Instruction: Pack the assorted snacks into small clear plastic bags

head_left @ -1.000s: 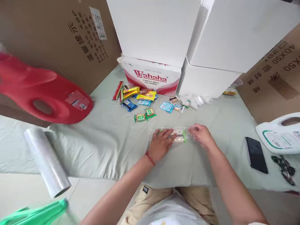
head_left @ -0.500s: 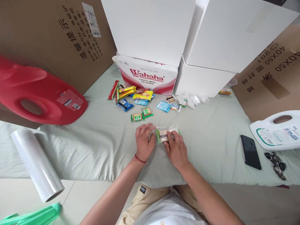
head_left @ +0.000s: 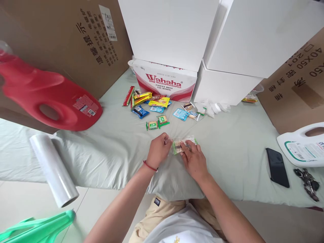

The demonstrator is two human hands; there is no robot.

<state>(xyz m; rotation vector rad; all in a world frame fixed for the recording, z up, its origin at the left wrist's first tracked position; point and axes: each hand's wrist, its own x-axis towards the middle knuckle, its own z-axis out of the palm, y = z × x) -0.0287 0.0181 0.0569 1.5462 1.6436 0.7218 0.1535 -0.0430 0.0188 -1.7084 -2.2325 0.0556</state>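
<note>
- One right hand [head_left: 194, 160], thumb and fingers closed over a packet [head_left: 177, 145] on the cloth [head_left: 235, 145].
- Left hand [head_left: 158, 150], fingertips pinched together on the packet's left end.
- Roll [head_left: 54, 170], well over to the left, jutting past the cloth's edge.
- Keys [head_left: 307, 182] and phone [head_left: 277, 167], side by side at the right, white jug [head_left: 301, 150] just beyond the keys.
- Two green packs [head_left: 152, 125], just beyond the hands.
- Bars [head_left: 141, 98], heaped near the Wahaha box [head_left: 165, 82].
- White boxes [head_left: 168, 30], stacked at the back.

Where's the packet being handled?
Head view: the packet lies just right of centre on the cloth, left end at the left hand, right part under the right hand.
</note>
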